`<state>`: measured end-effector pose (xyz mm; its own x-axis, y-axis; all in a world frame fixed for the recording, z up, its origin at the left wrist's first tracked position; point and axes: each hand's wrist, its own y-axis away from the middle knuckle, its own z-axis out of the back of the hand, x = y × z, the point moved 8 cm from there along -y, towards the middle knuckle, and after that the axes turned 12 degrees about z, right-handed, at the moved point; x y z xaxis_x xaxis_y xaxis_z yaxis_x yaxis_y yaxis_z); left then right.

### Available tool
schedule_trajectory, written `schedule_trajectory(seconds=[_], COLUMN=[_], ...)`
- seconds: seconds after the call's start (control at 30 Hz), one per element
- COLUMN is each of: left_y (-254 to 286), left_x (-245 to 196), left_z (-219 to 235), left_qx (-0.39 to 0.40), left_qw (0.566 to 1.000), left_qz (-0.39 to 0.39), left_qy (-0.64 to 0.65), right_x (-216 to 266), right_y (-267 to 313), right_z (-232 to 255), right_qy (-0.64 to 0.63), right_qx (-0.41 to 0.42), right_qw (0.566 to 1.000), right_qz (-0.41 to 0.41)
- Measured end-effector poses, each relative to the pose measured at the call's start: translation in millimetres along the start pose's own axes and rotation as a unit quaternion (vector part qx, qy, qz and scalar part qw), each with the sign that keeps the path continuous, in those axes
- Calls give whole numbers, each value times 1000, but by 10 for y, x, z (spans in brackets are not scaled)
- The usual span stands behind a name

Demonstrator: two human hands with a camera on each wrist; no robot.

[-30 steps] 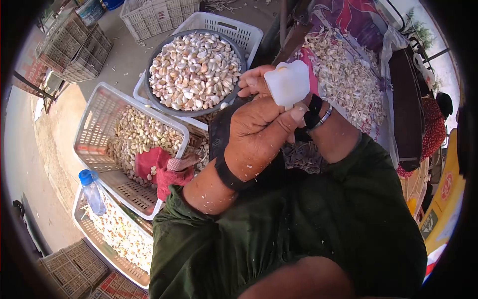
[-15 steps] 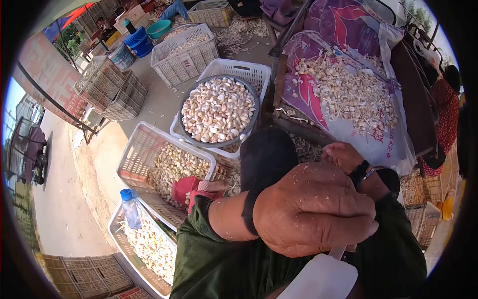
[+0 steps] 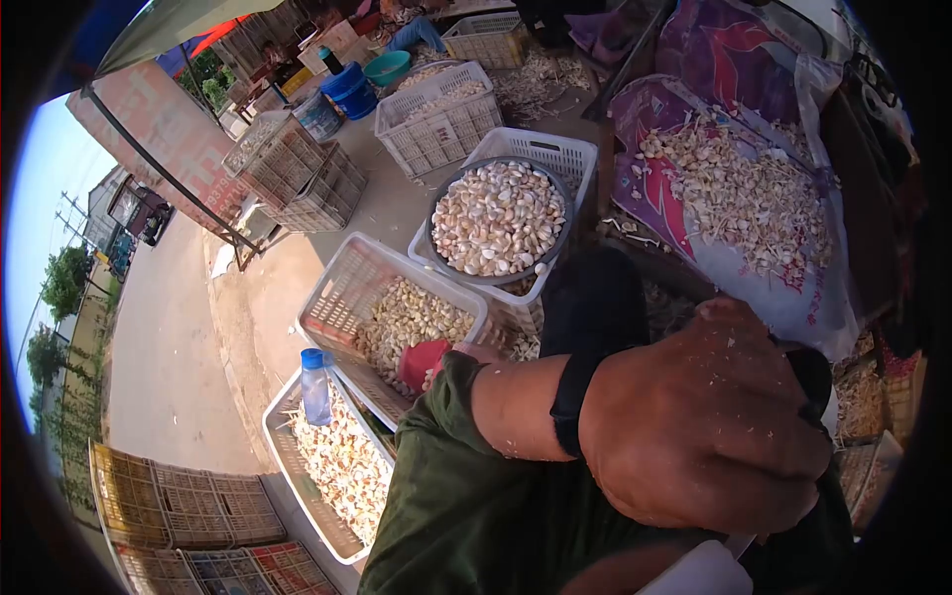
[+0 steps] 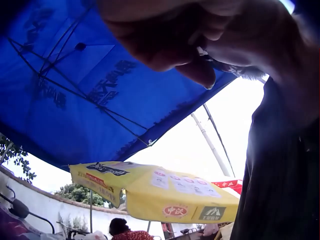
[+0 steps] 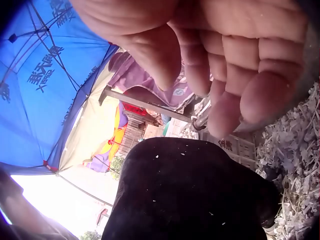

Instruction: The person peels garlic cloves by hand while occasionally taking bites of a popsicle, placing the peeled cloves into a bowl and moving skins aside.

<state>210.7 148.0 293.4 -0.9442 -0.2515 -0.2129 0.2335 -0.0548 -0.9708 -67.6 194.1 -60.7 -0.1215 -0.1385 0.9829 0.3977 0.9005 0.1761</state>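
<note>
My left hand [image 3: 704, 426], with a black band at its wrist, is low and close in the head view, back of the hand up. It grips the stick of what looks like a white ice pop [image 3: 699, 573], whose bar juts below the fist at the bottom edge. In the left wrist view the left hand [image 4: 165, 35] is dark and close, with fingers curled. My right hand is hidden behind the left one in the head view; only its black wrist strap [image 3: 813, 382] shows. The right wrist view has the right hand [image 5: 235, 55] with loosely bent fingers, nothing between them.
A grey bowl [image 3: 567, 223] heaped with garlic cloves sits on a white crate. Left of it, a crate [image 3: 342, 288] holds more cloves and a red cloth [image 3: 424, 365]. A blue-capped bottle [image 3: 316, 397] stands nearby. Garlic scraps [image 3: 744, 193] lie on a purple sack [image 3: 729, 50].
The left hand has drawn the ice pop down and closer to the head camera. The right hand dropped away and is now covered by the left. The head view has tilted up, toward the street.
</note>
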Motion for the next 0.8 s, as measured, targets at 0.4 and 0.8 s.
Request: schedule_trajectory(seconds=[0.4, 0.8], left_y=[-127, -15], left_x=[84, 786], left_z=[-259, -414], left_qx=[65, 60], left_qw=[996, 980], left_qz=[25, 191], left_qy=[57, 17], right_x=[790, 689], right_y=[500, 602], right_z=[-265, 36], right_qy=[577, 330], right_qx=[103, 43], right_qw=[711, 909], right_qz=[389, 250])
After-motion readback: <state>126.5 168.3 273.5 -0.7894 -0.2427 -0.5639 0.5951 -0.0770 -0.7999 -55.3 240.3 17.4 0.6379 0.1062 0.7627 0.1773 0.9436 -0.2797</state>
